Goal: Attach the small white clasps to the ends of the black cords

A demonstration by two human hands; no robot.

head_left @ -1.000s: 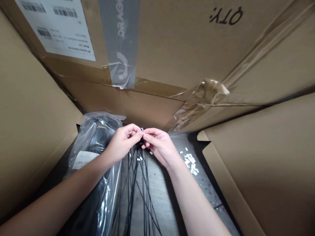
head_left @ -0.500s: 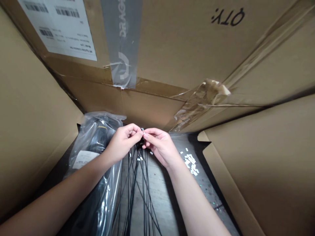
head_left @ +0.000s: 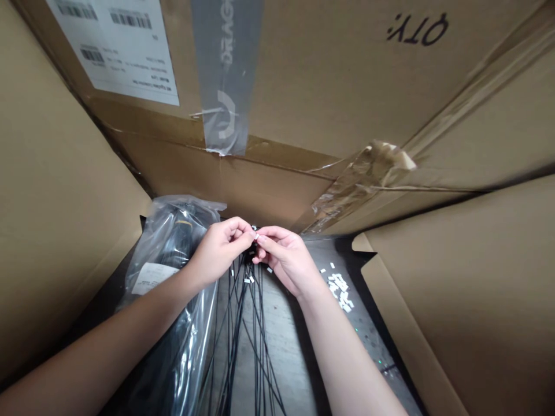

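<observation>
1. Reference: clock positions are read in the head view, with 12 o'clock at the top of the frame and the centre where the two hands meet
2. Left hand (head_left: 219, 251): enters from 8 o'clock, with the fingers curled inward over the top of the bundle
3. Right hand (head_left: 286, 260): enters from 5 o'clock, with the fingers extended toward the left hand
4. Grip state: both hands are closed in a pinch. The left fingertips (head_left: 248, 233) and right fingertips (head_left: 261, 237) meet at the top of the black cables and clamp them. The fingers hide the pinched section, so the hold on individual strands cannot be determined
5. Black cables (head_left: 236, 329): thin strands, gathered at the pinch and fanning out toward 6 o'clock over a pale wood-grain surface (head_left: 281, 341)
6. White tabs (head_left: 339, 287): small rectangular pieces, clustered at 4 o'clock on a dark speckled sheet (head_left: 364, 315). A few lie singly just below the hands
7. Transparent plastic bag (head_left: 173, 231): lies at 9 o'clock beside the left forearm, holding a black item and bearing a white label (head_left: 151, 278)
8. Cardboard box (head_left: 277, 179): its walls and flaps surround the work area. A barcode label (head_left: 121, 49) sits at 11 o'clock, grey printed tape (head_left: 225, 75) at 12, a "QTY:" marking (head_left: 418, 29) at 1, and torn brown tape (head_left: 364, 176) at 2
</observation>
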